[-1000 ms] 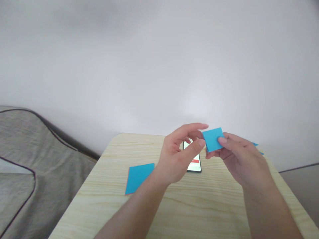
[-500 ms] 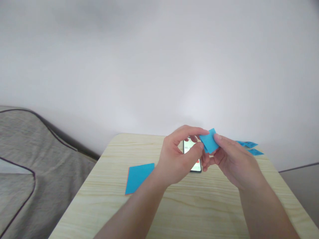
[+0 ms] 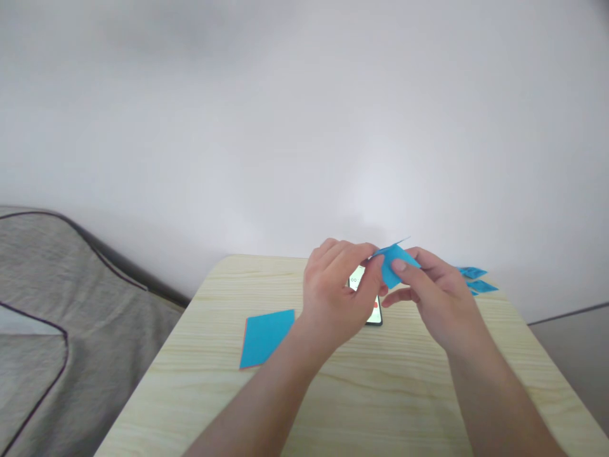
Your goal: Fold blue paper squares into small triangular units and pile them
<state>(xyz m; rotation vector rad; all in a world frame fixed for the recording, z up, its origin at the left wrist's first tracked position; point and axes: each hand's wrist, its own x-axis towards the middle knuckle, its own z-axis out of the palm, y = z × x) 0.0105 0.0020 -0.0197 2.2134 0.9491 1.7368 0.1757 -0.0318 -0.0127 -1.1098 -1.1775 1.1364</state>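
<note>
Between my hands, above the tabletop, is a small folded piece of blue paper [image 3: 391, 271], with one thin flap standing away from it at the top. My left hand [image 3: 339, 289] pinches its left side between thumb and fingers. On the other side, my right hand [image 3: 440, 292] grips the paper with the thumb on its near face and the fingers behind. Parts of the paper are covered by my fingers. Below and behind the hands lies a phone [image 3: 375, 315] with a lit screen showing digits, partly hidden by my left hand.
A flat stack of blue paper [image 3: 267, 337] with a reddish edge lies on the wooden table [image 3: 200, 381] at left, partly behind my left forearm. Several folded blue paper pieces [image 3: 481, 287] rest at the back right. A white wall stands behind; grey fabric [image 3: 118, 330] is at left.
The folded paper has been turned, and a flap now lifts from its top edge. My right thumb has moved onto its near face, and my left fingers have shifted slightly left.
</note>
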